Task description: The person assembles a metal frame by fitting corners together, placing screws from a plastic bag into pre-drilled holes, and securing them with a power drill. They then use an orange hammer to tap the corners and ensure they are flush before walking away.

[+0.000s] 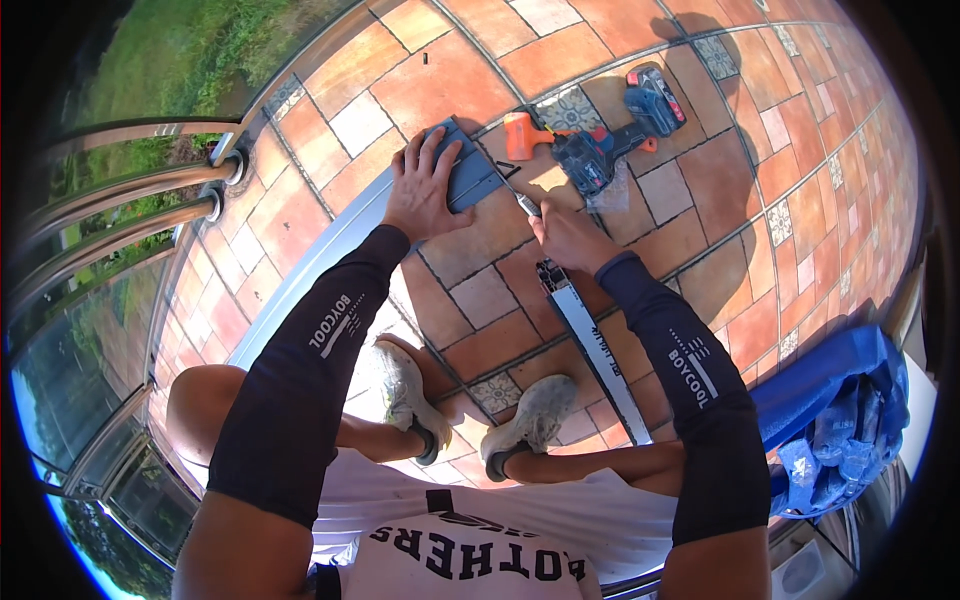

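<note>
Head view: grey panel (475, 180), upper end covered by spread left hand (425, 190); slim tool (527, 204) grasped by right hand (573, 237).

Crouches with knees (205, 402) bent, stretching the black-fabric-sleeved left arm (285, 400) forward and the matching right arm (680, 350) forward and inward. Lays the bare left hand (430, 188) palm down, fingers spread; closes the bare right hand (572, 238) in a fingertip pinch, back turned upward.

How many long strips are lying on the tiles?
2: the grey strip under the left hand, and the white strip near the right hand. Others may be hidden.
</note>
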Demonstrator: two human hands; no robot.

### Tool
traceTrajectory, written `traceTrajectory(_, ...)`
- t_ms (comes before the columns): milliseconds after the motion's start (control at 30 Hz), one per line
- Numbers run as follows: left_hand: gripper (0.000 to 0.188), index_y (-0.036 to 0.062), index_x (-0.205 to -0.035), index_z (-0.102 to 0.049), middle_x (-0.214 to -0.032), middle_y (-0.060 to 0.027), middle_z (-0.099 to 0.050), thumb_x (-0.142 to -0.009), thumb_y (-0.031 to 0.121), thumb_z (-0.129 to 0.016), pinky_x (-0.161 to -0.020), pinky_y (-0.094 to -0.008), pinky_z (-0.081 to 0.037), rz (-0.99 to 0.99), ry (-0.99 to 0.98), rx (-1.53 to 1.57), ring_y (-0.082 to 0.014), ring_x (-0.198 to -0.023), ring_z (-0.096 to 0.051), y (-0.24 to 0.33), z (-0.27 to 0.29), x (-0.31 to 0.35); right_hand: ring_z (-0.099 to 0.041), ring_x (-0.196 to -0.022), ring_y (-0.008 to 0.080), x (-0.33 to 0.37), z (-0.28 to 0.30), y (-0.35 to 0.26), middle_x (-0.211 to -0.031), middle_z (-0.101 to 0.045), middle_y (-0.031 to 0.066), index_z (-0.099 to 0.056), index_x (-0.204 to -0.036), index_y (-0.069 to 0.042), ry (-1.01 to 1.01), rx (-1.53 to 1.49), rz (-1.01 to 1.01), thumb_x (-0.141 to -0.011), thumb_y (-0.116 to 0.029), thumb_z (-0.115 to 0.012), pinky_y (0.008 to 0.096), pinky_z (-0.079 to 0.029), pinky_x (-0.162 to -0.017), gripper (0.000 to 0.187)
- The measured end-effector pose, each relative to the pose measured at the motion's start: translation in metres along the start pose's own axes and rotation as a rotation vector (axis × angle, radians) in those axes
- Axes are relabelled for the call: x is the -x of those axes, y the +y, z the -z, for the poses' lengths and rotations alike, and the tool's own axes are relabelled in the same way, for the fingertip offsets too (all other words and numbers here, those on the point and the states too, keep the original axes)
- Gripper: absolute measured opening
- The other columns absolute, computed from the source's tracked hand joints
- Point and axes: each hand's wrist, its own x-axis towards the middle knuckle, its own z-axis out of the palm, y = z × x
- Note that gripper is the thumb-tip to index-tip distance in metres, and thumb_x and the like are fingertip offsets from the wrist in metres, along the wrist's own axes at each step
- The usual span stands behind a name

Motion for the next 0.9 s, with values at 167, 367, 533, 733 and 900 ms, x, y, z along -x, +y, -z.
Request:
traceTrajectory(167, 0.107, 0.0083, -0.158, -0.039, -0.166, -0.0218, -0.031, -0.070, 0.057, -0.078, -0.119, -0.0667, -0.023, -0.005, -0.004, -0.056, -0.0467, -0.154, -0.025, -0.005, -0.006, 0.002, -0.072, -0.098, 0.0452, -0.015, -0.007, 0.016, -0.101, -0.072, 0.0291, -0.059, -0.118, 0.006, -0.114, 0.099, -0.028, -0.104, -0.028, -0.056, 0.0524, -0.057, -0.084, 0.037)
traceTrajectory(367, 0.110, 0.0069, -0.159, -0.037, -0.167, -0.0220, -0.029, -0.071, 0.060, -0.077, -0.119, -0.0676, -0.023, 0.026, -0.066, -0.088, -0.0466, -0.154, -0.025, -0.010, -0.005, 0.007, -0.074, -0.103, 0.0362, -0.015, 0.015, -0.002, -0.112, -0.073, 0.0287, -0.075, -0.111, 0.008, -0.308, 0.225, 0.121, -0.096, -0.023, -0.064, 0.0442, -0.058, -0.095, 0.036)
traceTrajectory(533, 0.110, 0.0048, -0.159, -0.036, -0.167, -0.0235, -0.028, -0.072, 0.056, -0.078, -0.123, -0.0644, -0.020, 0.032, -0.103, -0.094, -0.0457, -0.155, -0.024, 0.000, 0.000, 0.000, -0.073, -0.106, 0.0385, -0.001, 0.005, 0.028, -0.117, -0.071, 0.0300, -0.069, -0.121, 0.009, -0.249, 0.326, 0.199, -0.100, -0.022, -0.058, 0.0469, -0.057, -0.094, 0.039)
traceTrajectory(733, 0.111, 0.0043, -0.160, -0.034, -0.168, -0.0238, -0.026, -0.073, 0.057, -0.079, -0.123, -0.0645, -0.020, 0.040, -0.131, -0.096, -0.0457, -0.155, -0.022, -0.007, 0.001, 0.005, -0.070, -0.087, 0.0477, 0.059, 0.025, 0.041, -0.102, -0.070, 0.0333, -0.050, -0.129, 0.007, -0.214, 0.248, -0.014, -0.107, -0.033, -0.053, 0.0552, -0.056, -0.077, 0.045)
traceTrajectory(900, 0.126, 0.0074, -0.164, -0.025, -0.168, -0.0241, -0.024, -0.070, 0.062, -0.087, -0.123, -0.0625, -0.023, 0.073, -0.060, 0.061, -0.0454, -0.155, -0.024, -0.011, 0.012, 0.005, -0.070, -0.083, 0.0479, 0.114, 0.049, 0.060, -0.091, -0.070, 0.0276, -0.052, -0.115, 0.004, -0.030, 0.319, -0.037, -0.102, -0.027, -0.061, 0.0560, -0.057, -0.073, 0.035)
